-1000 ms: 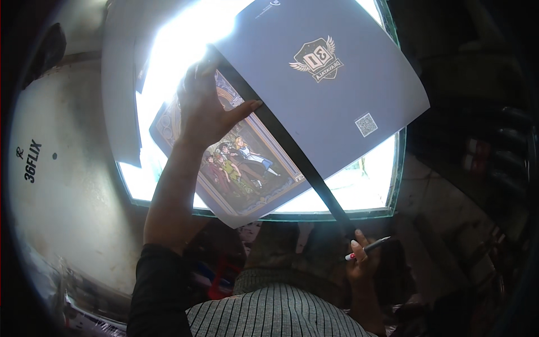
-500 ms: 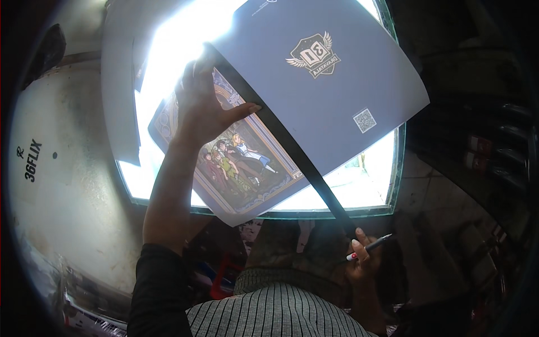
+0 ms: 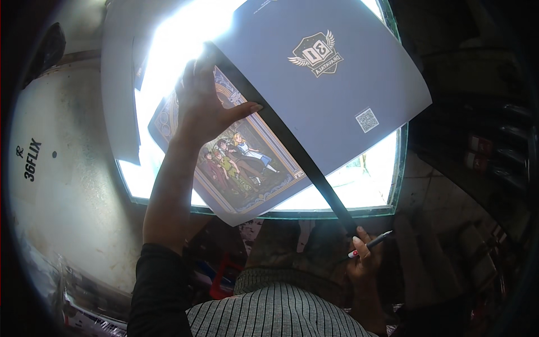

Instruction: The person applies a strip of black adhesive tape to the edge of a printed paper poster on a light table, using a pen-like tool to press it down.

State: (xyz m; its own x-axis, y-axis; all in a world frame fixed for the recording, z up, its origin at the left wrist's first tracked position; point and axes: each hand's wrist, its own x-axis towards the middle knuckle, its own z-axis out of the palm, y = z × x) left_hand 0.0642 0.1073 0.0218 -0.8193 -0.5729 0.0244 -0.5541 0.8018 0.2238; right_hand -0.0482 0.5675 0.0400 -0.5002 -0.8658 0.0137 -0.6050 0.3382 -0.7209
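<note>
pale loose sheets [image 3: 120, 90] lie along the left edge of the worktop [image 3: 359, 213], and beyond them stands a pale panel [image 3: 73, 163] with dark lettering. the left hand [image 3: 202, 109] and its forearm cover part of the picture on a blue printed sheet [image 3: 337, 95]; a long black strip [image 3: 292, 149] hides a slanting band of it. that sheet lies across the worktop, one corner past the near edge, another past the right edge. the left grip is spread wide, thumb on the strip, fingertips blurred by glare. the right hand [image 3: 362, 261], off the near edge, has its grip closed on a pen [image 3: 370, 245] and meets the strip's lower end; whether it pinches that too, i cannot tell. the worktop glows white, with a greenish glass rim. below sits a red object [image 3: 222, 278]; the room at right is dim.
</note>
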